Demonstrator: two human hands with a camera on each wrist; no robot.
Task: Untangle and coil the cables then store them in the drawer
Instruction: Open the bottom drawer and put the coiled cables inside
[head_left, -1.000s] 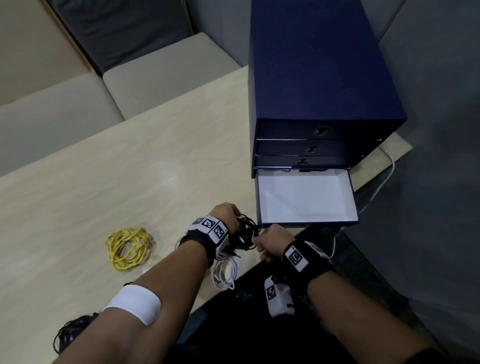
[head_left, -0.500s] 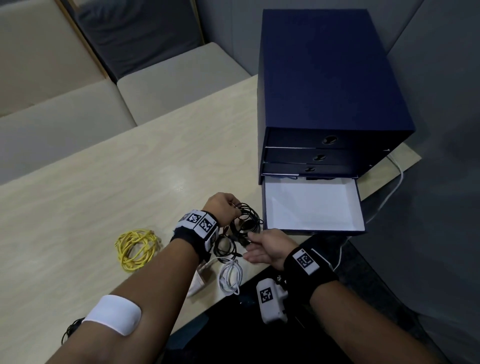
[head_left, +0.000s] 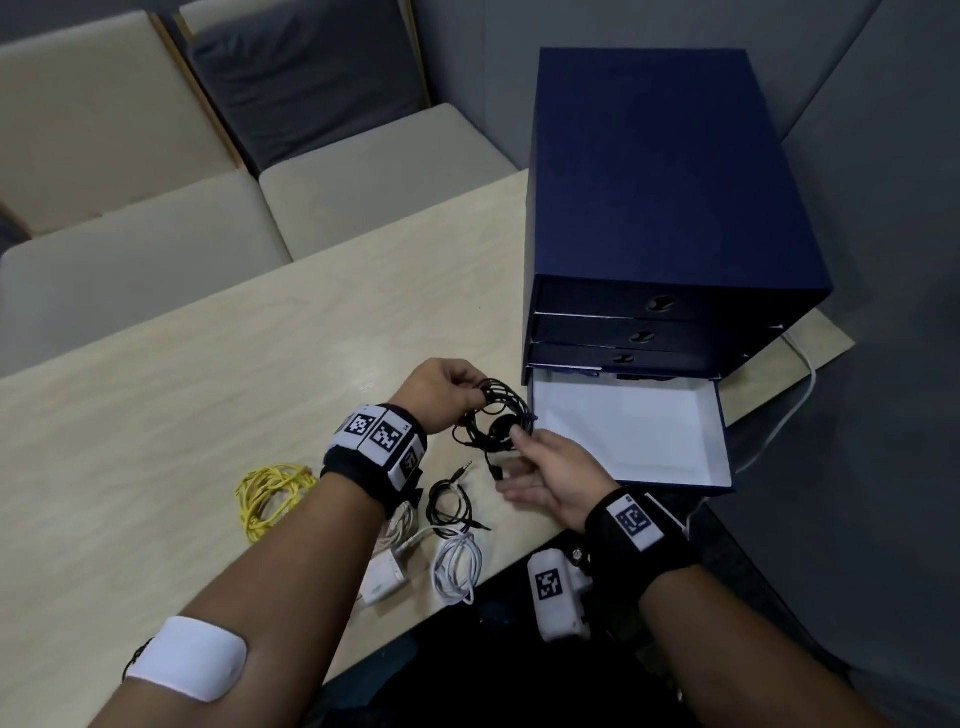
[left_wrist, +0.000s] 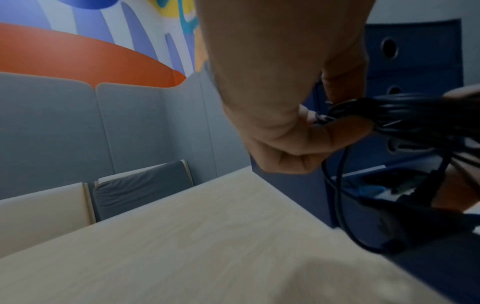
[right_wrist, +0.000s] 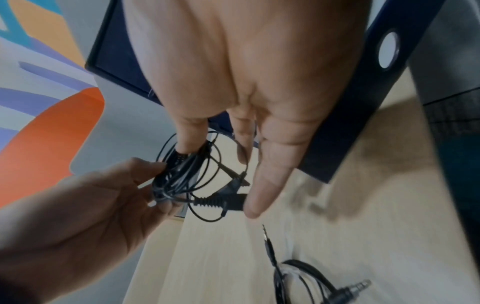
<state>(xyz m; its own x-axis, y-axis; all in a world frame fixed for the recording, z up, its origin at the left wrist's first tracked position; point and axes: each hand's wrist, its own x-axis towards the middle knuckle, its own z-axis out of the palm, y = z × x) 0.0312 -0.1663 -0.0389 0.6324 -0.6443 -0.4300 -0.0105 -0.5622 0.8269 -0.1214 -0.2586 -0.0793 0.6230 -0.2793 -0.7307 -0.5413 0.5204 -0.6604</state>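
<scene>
1. Left hand (head_left: 441, 395): raised above the tabletop (head_left: 208, 374) near its right end, fingers curled; grip clenched on one side of the black cable bundle (head_left: 496, 418) (thumb and fingertips pinching the strands, as the left wrist view showed).
2. Right hand (head_left: 550, 478): palm turned up, just below and right of the bundle; thumb and a fingertip met the coil's near side, the other fingers stretched out loosely. Whether that grip truly pinched the strands could not be told.
3. Black cable bundle: a loose coil of thin black wire held in the air between both hands, just in front of the open drawer (head_left: 623, 431); a ribbed plug end (right_wrist: 221, 202) hung from it beside the right hand's fingers.
4. Open drawer: lowest drawer of the dark blue drawer box (head_left: 665, 182), pulled out over the tabletop's right end; white lining visible.
5. Short black cable (head_left: 449, 501): small coil with a jack plug, on the tabletop near the front edge.
6. White cable (head_left: 457, 569): coiled, at the front edge, beside a white adapter (head_left: 384, 577).
7. Yellow cable (head_left: 272, 493): coiled, left of the forearm, towards the front edge.
</scene>
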